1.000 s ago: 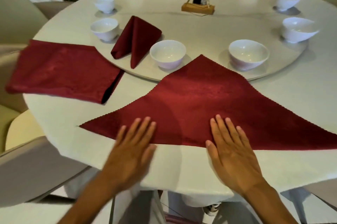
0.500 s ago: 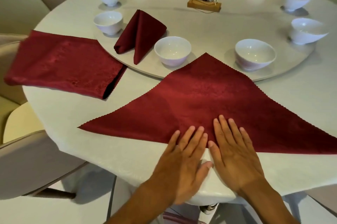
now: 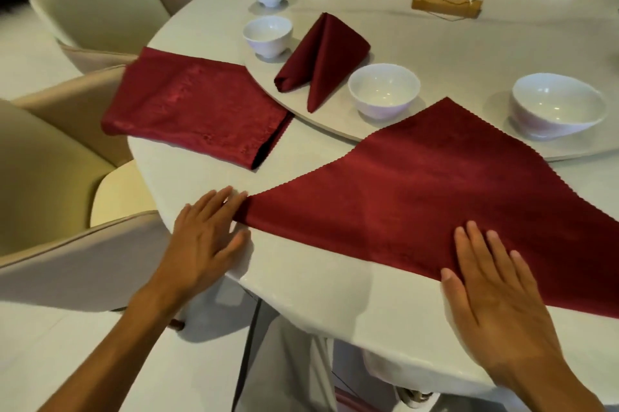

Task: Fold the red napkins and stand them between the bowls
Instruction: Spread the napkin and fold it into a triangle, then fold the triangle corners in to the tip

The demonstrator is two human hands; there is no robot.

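A red napkin (image 3: 435,197), folded into a wide triangle, is spread flat on the near part of the white table (image 3: 214,173). Its apex points away from the person and overlaps the rim of the raised turntable (image 3: 335,130), between two white bowls: the nearer left bowl (image 3: 383,90) and the right bowl (image 3: 557,103). The long folded edge is laid toward the person, presumably so that the side corners can be drawn up to the apex next.

The cloth is pinned at two places. The left hand (image 3: 204,240) is laid flat with straight fingers at the napkin's left corner, its fingertips touching the point of the cloth; whether the corner is pressed down or about to be lifted cannot be told from this view. The right hand (image 3: 495,291) is spread flat, fingers apart, across the middle of the folded edge, half on the cloth and half on the bare table, which is judged to keep the crease in place. Nothing is gripped by either hand.

Further out, a finished folded napkin (image 3: 321,56) is stood on the turntable between the nearer left bowl and a further bowl (image 3: 268,34), showing the intended result. A stack of flat napkins (image 3: 197,106) is kept to the left, well apart from the hands. A bottle on a wooden stand (image 3: 447,4) is set nearer the table's middle.
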